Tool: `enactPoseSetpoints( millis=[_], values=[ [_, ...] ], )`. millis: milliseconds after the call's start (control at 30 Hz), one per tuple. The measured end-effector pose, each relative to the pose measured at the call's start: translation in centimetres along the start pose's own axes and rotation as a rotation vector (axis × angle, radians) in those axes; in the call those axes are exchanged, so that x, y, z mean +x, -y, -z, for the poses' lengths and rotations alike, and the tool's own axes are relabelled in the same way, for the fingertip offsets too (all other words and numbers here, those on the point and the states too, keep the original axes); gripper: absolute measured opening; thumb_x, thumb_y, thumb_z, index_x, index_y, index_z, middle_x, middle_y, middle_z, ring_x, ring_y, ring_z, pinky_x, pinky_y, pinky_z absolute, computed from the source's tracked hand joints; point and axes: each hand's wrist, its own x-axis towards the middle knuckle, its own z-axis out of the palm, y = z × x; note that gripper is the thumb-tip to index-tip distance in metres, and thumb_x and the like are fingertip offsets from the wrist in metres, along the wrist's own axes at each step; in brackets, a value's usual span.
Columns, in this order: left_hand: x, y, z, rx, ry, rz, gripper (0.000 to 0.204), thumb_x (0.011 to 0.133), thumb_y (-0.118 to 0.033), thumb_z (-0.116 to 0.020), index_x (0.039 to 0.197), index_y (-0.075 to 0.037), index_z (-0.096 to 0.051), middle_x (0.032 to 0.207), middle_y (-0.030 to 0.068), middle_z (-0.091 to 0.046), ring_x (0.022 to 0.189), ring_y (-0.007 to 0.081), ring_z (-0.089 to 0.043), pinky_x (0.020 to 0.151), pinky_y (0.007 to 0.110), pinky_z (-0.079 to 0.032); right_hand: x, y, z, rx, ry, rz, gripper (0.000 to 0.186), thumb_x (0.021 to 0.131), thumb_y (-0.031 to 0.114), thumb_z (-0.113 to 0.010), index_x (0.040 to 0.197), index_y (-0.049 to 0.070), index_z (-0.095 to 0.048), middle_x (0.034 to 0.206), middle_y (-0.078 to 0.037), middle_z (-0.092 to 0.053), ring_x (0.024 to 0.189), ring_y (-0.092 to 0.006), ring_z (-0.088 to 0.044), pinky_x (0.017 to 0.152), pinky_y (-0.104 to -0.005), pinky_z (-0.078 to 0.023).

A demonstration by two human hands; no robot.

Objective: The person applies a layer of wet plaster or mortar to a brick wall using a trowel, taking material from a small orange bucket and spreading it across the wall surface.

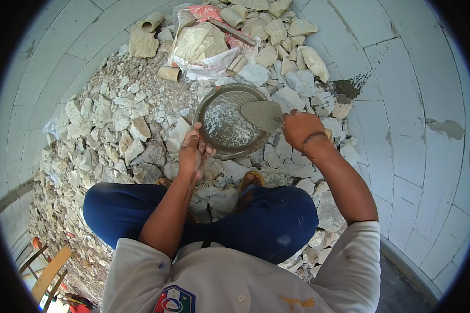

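A round dark pan [219, 122] coated with grey, wet-looking mix and lighter flecks rests tilted slightly over the rubble in front of me. My left hand [196, 148] grips its lower-left rim, with fingers curled at the side. My right hand [303, 130] is closed on the handle of a trowel [261, 115], whose mortar-coated blade lies inside the pan's right part. My bent knees are spread below the pan, with sandaled feet between.
Broken stone [104, 120] surrounds me. At the top are a torn bag [198, 44], short pipe pieces [169, 73] and larger rocks. Curved tiled walls [397, 104] rise either side. A wooden chair-like object [52, 271] stands at lower left.
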Motion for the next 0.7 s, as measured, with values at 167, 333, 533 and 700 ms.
enactPoseSetpoints(
  millis=[167,333,533,700],
  values=[
    [0.3,0.4,0.0,-0.059,0.049,-0.005,0.034,0.098,-0.026,-0.047,0.126,-0.007,-0.048,0.062,-0.0018,-0.039,0.055,0.0125,-0.049,0.059,0.032,-0.051,5.9,5.9,-4.7,0.09,0.169,0.069,0.027,0.088,0.024,-0.052,0.102,0.004,-0.064,0.097,-0.017,-0.064,0.085,-0.032,-0.065,0.074,-0.0419,-0.052],
    [0.1,0.4,0.3,-0.048,0.046,-0.014,0.033,0.1,-0.026,-0.041,0.127,-0.007,-0.047,0.061,-0.0019,-0.038,0.055,0.012,-0.048,0.059,0.031,-0.05,1.6,4.7,-7.8,0.346,-0.243,0.096,0.027,0.088,0.027,-0.055,0.102,0.006,-0.063,0.096,-0.015,-0.064,0.083,-0.0329,-0.064,0.07,-0.0419,-0.052],
    [0.1,0.6,-0.4,-0.067,0.057,0.006,0.036,0.101,-0.026,-0.04,0.131,-0.006,-0.043,0.058,-0.0022,-0.038,0.055,0.0132,-0.048,0.061,0.032,-0.05,-2.4,-0.5,-7.2,0.711,-0.415,0.216,0.029,0.086,0.026,-0.061,0.106,0.005,-0.062,0.091,-0.014,-0.064,0.08,-0.0313,-0.064,0.068,-0.0386,-0.051],
    [0.1,0.4,-0.9,-0.007,-0.004,0.044,0.042,0.1,-0.031,-0.04,0.133,-0.005,-0.04,0.058,-0.0025,-0.039,0.059,0.0149,-0.05,0.066,0.033,-0.05,-2.1,-10.8,-8.2,1.548,0.192,0.17,0.027,0.09,0.026,-0.06,0.106,0.004,-0.062,0.082,-0.008,-0.066,0.067,-0.0136,-0.062,0.059,-0.0293,-0.05]
  ],
)
